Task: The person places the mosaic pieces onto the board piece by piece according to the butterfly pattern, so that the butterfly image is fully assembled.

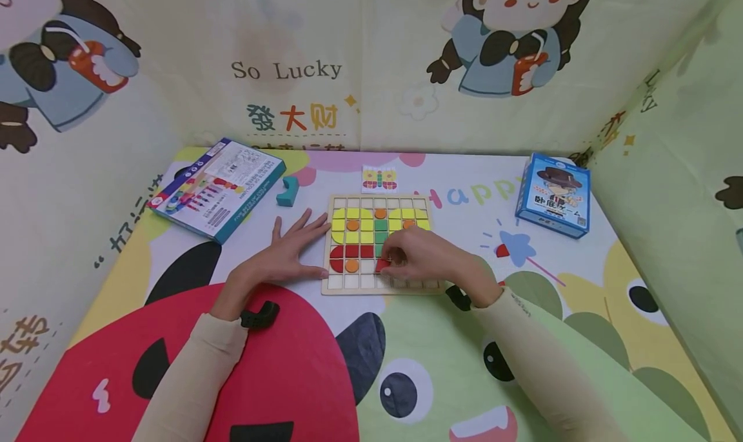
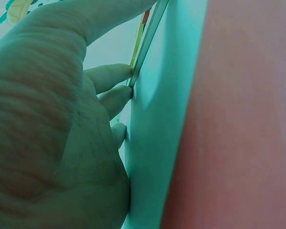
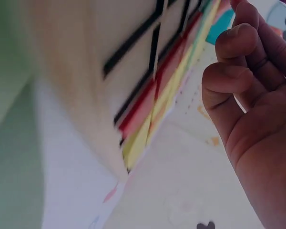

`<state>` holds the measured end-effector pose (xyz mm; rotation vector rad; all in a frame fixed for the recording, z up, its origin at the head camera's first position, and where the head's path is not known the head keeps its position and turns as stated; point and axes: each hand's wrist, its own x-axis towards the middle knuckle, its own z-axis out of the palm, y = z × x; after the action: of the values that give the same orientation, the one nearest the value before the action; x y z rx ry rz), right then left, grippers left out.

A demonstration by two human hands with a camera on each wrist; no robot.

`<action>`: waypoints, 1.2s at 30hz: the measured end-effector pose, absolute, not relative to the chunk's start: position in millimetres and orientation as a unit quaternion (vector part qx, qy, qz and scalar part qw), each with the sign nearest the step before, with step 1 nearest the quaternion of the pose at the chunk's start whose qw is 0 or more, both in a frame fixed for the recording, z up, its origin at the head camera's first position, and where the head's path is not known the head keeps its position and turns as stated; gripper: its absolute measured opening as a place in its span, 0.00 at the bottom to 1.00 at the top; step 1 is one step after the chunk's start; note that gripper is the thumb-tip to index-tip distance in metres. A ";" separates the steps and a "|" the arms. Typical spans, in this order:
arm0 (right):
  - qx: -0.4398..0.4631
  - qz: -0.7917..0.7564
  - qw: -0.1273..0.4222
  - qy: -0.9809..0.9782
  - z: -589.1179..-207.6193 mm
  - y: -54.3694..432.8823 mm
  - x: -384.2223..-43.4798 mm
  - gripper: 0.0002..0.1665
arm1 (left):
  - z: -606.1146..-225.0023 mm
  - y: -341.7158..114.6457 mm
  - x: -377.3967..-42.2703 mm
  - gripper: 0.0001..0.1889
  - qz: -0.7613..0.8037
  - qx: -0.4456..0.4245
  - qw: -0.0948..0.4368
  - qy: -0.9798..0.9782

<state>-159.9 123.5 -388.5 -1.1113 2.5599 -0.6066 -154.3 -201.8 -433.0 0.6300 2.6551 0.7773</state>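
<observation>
A wooden grid board (image 1: 377,291) lies on the table with yellow tiles (image 1: 338,236), a row of red tiles (image 1: 355,251), green tiles (image 1: 380,237) down the middle and round orange pieces (image 1: 351,266). My left hand (image 1: 287,251) is spread at the board's left edge, fingertips and thumb tip right at the frame. Over the lower right of the board, my right hand (image 1: 426,255) pinches a small red piece (image 1: 380,266) at the lower middle squares. In the right wrist view, the right fingers (image 3: 229,78) are curled, and the hand hides several squares in the head view.
Behind the board lies a butterfly pattern card (image 1: 380,179). A teal block (image 1: 287,191) sits between the board and a large flat box (image 1: 217,187) at the left. A blue box (image 1: 554,195) stands at the back right. Patterned cloth (image 1: 290,16) hangs behind the table.
</observation>
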 end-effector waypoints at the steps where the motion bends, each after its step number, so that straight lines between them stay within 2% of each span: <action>1: -0.392 -0.208 0.143 0.884 -389.6 119.2 -161.8 0.09 | -433.1 -201.9 -154.5 0.58 0.270 0.220 0.151 0.925; 10: -0.407 -0.169 0.148 0.885 -393.5 95.6 -168.3 0.09 | -432.6 -201.6 -153.9 0.57 0.277 0.222 0.150 0.923; 23: -0.381 -0.161 0.135 0.900 -392.7 93.7 -163.0 0.14 | -435.0 -202.8 -155.8 0.58 0.266 0.223 0.153 0.925; 29: -0.357 -0.186 0.124 0.907 -389.3 111.6 -156.8 0.12 | -437.4 -202.6 -156.5 0.58 0.267 0.222 0.153 0.925; 36: -0.305 -0.213 0.125 0.920 -387.2 160.2 -145.9 0.13 | -436.6 -203.1 -156.3 0.58 0.265 0.220 0.152 0.926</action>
<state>-145.9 160.2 -387.2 -0.8879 2.6800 -0.6212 -156.3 -203.1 -436.6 0.6320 2.6578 0.7606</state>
